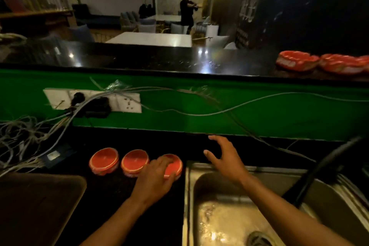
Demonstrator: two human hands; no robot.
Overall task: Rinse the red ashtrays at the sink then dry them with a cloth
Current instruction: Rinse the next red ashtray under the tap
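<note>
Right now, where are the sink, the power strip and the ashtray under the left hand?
sink [207,183]: head view, bare back left wall of the basin.
power strip [127,102]: head view, white face near its right end.
ashtray [175,167]: head view, red top beside the fingers.

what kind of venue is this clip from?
Most likely the service side of a bar or restaurant. A steel sink is set into a dark counter where red ashtrays stand in a row, more ashtrays sit on the raised bar top, and beyond it is a dining room with white tables and cushioned chairs.
</note>
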